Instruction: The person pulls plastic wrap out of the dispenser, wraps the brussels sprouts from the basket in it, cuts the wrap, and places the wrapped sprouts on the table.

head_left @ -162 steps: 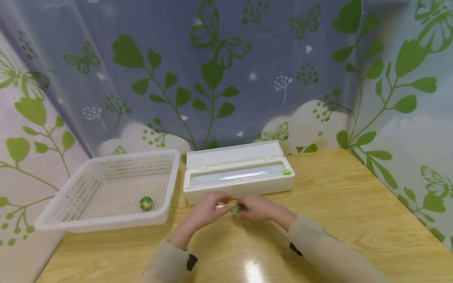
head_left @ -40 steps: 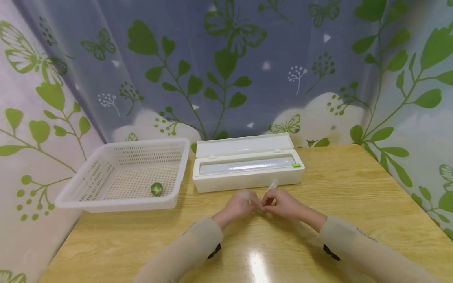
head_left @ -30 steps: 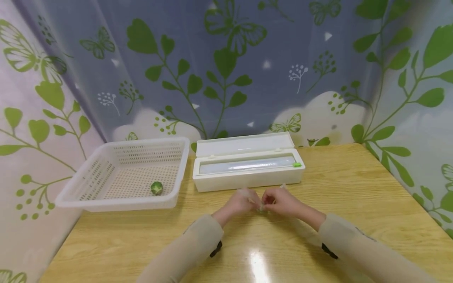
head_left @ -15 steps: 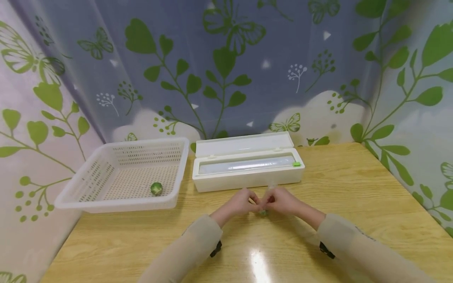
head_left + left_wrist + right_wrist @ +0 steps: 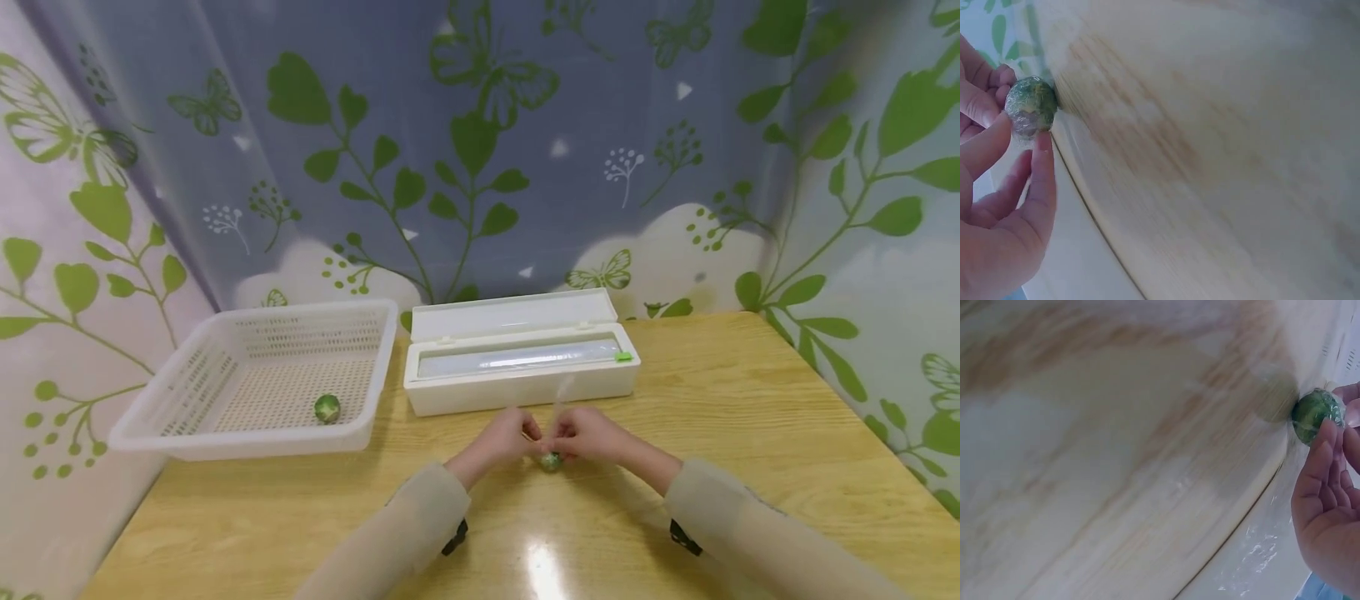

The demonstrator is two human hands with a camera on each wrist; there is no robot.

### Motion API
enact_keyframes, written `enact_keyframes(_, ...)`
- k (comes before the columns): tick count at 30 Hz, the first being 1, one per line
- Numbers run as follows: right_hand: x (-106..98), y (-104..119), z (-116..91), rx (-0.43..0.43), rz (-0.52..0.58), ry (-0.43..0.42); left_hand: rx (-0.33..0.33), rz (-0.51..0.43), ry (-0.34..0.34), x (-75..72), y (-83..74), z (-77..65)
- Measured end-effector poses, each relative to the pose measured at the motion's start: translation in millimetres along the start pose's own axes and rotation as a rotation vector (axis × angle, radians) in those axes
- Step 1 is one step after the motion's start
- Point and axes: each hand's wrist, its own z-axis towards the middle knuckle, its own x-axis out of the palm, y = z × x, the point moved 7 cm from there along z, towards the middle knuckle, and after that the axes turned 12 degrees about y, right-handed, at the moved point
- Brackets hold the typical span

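Note:
A Brussels sprout [image 5: 551, 462] in clear cling film lies between my two hands, low over the table in front of the long white box. My left hand [image 5: 501, 438] pinches it with thumb and fingertips; in the left wrist view the crinkled film shows tight around the sprout [image 5: 1034, 103]. From the other side, my right hand [image 5: 592, 437] pinches the film right at the sprout. A loose tail of cling film [image 5: 1257, 553] trails past my right hand in the right wrist view. The sprout [image 5: 1315, 416] shows green through it there.
Behind the hands stands a white cling film dispenser [image 5: 517, 390], lid raised, with a film roll [image 5: 517, 359] inside and a green slide cutter [image 5: 623, 357] at its right end. To the left, a white plastic basket [image 5: 240, 446] holds another Brussels sprout [image 5: 327, 408]. A patterned curtain hangs behind.
Earlier the sprout sat mostly in my right hand, with my left reaching toward it. Both hands have since come together, working at the film, and the sprout now shows below my fingertips.

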Motion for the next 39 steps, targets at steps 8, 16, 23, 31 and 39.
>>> enact_keyframes(8,1.0,8.7,3.7,0.01,-0.182,-0.042,-0.012,-0.11,0.09,5.0,2.3,-3.6)
enact_keyframes(16,3.8,26.6,7.0,-0.037,-0.323,-0.064,0.007,0.273,-0.024,-7.4,-8.3,-8.1)
enact_keyframes(23,3.1,23.3,10.0,0.006,-0.28,-0.087,0.045,0.31,-0.008,-7.2,-10.7,-9.5)
enact_keyframes(31,-1.6,22.3,3.6,-0.077,-0.238,-0.093,0.087,0.263,-0.047,-8.6,-13.9,-9.3)
enact_keyframes(39,4.6,17.1,2.6,-0.099,-0.184,0.046,0.025,0.287,-0.016,-5.4,-13.2,-8.8)
